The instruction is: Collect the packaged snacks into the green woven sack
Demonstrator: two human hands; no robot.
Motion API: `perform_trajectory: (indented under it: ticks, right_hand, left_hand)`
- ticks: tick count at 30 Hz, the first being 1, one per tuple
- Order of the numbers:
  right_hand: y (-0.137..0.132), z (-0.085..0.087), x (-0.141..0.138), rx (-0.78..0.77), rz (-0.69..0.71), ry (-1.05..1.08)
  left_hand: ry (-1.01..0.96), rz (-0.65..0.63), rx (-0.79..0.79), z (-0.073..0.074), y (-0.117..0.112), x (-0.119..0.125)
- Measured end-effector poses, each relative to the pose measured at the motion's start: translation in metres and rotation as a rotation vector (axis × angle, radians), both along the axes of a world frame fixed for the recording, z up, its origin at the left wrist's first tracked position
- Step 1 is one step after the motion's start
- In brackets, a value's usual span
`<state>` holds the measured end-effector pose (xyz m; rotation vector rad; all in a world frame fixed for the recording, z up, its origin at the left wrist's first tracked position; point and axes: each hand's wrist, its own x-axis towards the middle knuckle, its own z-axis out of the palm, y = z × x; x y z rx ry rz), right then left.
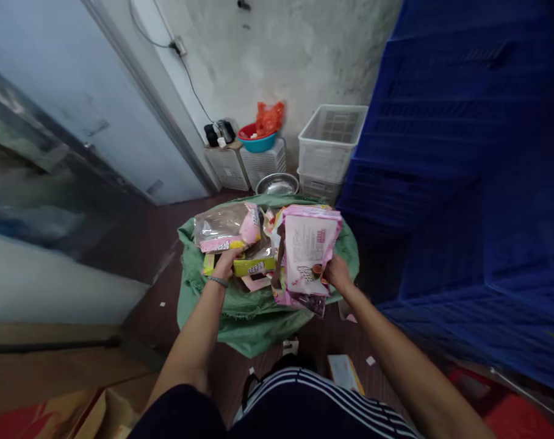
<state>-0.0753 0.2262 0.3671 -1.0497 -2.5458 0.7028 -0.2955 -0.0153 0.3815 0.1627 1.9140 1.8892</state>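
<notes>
A large green woven sack (254,332) stands before me, heaped with printed plastic packaging. On its right side my right hand (338,274) is closed on the edge of a pink-and-white printed bag (307,247); the fingertips are hidden behind it. To the left, my left hand (226,264), with a band at the wrist, is closed at the lower edge of a clear-and-pink packaging bag (226,228). Some of its fingers are tucked out of sight among the wrappers. Just beside that hand lies a yellow-green wrapper (254,266). Dark film pokes out beneath the pink-and-white bag.
Tall blue crates (442,152) line the right. Behind the sack are a metal basin (277,177), stacked white crates (327,155) and a blue basin (259,144) holding a red bag. A door (89,91) is at left. Paper scraps and a flat box (345,372) lie on the floor.
</notes>
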Motion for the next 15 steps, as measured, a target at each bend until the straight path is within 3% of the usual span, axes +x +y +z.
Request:
perform_trajectory:
  ticks: [3,8,12,15]
  right_hand:
    - [-0.006,0.0,-0.016,0.001,-0.011,-0.126]
    - [-0.008,0.008,-0.02,0.062,-0.014,-0.201]
    - [-0.003,0.011,-0.017,0.068,0.0,-0.177]
    - [0.001,0.008,-0.013,-0.019,-0.022,-0.127]
  left_hand:
    - [-0.002,-0.034,-0.079,-0.003,-0.028,-0.008]
    - [0.004,-0.131,-0.16,-0.014,-0.087,-0.005]
    - [0.154,-0.073,-0.528,-0.03,-0.13,-0.003]
    - [0.269,-0.032,-0.706,-0.051,-0.134,0.004]
